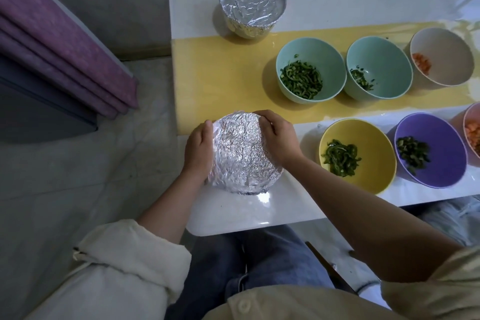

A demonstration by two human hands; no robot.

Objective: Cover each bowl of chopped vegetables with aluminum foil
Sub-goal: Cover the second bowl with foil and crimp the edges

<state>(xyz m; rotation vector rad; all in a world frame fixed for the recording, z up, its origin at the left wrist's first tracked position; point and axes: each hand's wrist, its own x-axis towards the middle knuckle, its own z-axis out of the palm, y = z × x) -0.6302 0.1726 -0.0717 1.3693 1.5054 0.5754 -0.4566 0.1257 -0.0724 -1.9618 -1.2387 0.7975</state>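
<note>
Both hands on the foil-wrapped bowl (pixel 245 156), at the near left corner of the table (pixel 259 213).
Left hand (pixel 198 149) cups the bowl's left side, right hand (pixel 279 138) its far right rim — fingers of each curled round the crumpled foil, a holding grip. A second wrapped bowl (pixel 252 2) stands at the far left edge, well apart. Uncovered to the right: left teal bowl (pixel 311 52), right teal bowl (pixel 384 54), white bowl (pixel 446 47), yellow bowl (pixel 368 138), purple bowl (pixel 441 161), pink bowl (pixel 459 123) at the frame edge — green or orange pieces inside.
</note>
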